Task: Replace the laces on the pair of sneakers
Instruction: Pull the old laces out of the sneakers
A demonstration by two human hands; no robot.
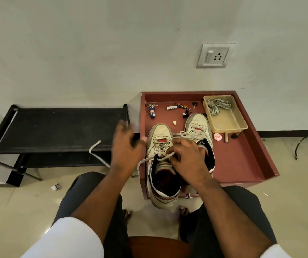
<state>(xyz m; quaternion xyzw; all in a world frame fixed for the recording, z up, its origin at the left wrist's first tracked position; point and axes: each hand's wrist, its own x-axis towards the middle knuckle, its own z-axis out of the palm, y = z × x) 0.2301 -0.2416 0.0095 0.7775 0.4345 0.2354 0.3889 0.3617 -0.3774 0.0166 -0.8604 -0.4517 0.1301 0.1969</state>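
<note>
Hands, two, bare. Left hand (pixel 126 144) is hanging raised beside the near sneaker's toe, motion-blurred, fingers curling around a white lace (pixel 98 152) that is looping out over the black rack (pixel 56 131) to its left; whether the grip is firm cannot be told through the blur. Right hand (pixel 187 157) is resting on the lacing of the near sneaker (pixel 161 159), fingertips pinching the lace at the upper eyelets.

Sneakers, pair, white with navy collars and red tongue patches. Near sneaker is sitting at the front left of the maroon tray (pixel 242 164), heel overhanging the tray's front edge, lace partly threaded. Far sneaker (pixel 198 129) is standing just beside it to the right, farther back, its lace lying loose across the tongue.

Tub, shallow, translucent plastic (pixel 229 123), is occupying the tray's back right corner and containing a coiled pair of grey-white laces (pixel 218 106).

Sundries on the tray floor: figurine keychain (pixel 152 111) at back left; white tube (pixel 171 108); round red-and-white badge (pixel 217 136) in front of the tub.

Wall socket with switch (pixel 215 55) is showing on the wall above the tray.

Person is sitting, dark trousers, white sleeves, bare toes showing on the tiled floor below the tray.
</note>
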